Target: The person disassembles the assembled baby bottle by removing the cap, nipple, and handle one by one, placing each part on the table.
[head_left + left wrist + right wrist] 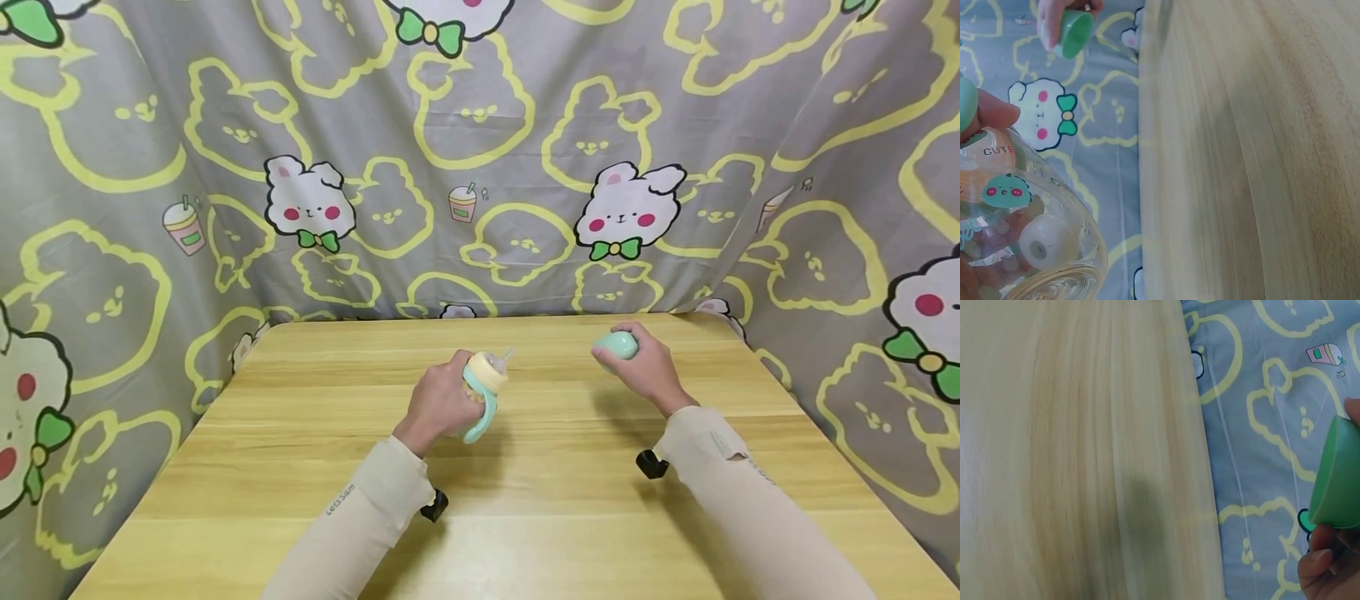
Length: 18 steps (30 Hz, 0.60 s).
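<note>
In my left hand [444, 400] I grip a clear baby bottle [1054, 206] with a cream collar, a mint handle and a straw-like spout on top. Printed on its side are a small dinosaur face and the word CUTE, and a white ball-like weight shows inside. My right hand [651, 367] holds a mint-green bottle cap [621, 343], fingers and thumb around it. The cap's hollow open side shows in the right wrist view, where the cap [1340, 475] is partly cut off by the frame. Both hands are above the table, apart from each other.
A light wooden table [540, 500] spreads beneath both arms. Grey curtains [480, 242] with yellow outlines and white rabbit faces hang behind its far edge and along both sides. A black wrist camera [651, 463] hangs below the right sleeve, another [435, 505] below the left.
</note>
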### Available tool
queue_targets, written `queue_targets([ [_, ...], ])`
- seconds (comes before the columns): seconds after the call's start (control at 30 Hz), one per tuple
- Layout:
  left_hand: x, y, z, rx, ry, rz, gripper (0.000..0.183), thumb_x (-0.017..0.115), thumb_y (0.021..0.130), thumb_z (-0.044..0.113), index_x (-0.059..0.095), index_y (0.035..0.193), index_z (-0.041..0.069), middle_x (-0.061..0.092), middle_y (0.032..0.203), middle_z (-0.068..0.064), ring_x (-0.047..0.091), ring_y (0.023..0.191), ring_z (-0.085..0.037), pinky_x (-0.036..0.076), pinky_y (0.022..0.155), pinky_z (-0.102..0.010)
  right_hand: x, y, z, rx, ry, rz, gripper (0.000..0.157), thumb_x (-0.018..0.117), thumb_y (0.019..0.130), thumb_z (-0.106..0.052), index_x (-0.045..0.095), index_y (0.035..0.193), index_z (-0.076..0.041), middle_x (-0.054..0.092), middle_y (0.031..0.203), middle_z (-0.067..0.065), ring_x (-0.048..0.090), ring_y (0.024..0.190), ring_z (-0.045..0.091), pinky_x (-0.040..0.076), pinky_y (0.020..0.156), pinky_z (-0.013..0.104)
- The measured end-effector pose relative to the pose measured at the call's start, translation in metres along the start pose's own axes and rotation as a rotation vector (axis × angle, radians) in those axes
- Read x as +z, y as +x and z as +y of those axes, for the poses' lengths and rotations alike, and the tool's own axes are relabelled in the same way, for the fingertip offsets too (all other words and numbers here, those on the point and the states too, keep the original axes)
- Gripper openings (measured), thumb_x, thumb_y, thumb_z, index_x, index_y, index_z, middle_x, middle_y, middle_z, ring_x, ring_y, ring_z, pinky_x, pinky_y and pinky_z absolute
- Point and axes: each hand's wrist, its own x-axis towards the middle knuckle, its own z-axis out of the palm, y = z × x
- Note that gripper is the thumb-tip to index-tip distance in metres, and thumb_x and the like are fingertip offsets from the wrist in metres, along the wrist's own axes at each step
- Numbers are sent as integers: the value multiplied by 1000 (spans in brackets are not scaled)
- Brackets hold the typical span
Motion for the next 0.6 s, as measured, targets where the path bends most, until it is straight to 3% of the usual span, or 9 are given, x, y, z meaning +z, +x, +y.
queue_targets([
  [0.3,0,-2,-1,-6,2,5,58,71,65,22,57,121,11,57,73,2,50,58,-16,41,51,-30,-6,-3,14,22,-54,-33,64,66,86,-52,49,129,-8,57,116,24,57,91,35,46,66,36],
  [0.6,-1,-1,0,7,0,18,58,71,67,23,57,121,10,58,74,1,50,58,-16,41,51,-31,-13,-4,22,29,-54,-72,70,70,84,-51,47,132,-6,53,123,26,55,99,40,47,75,46],
])
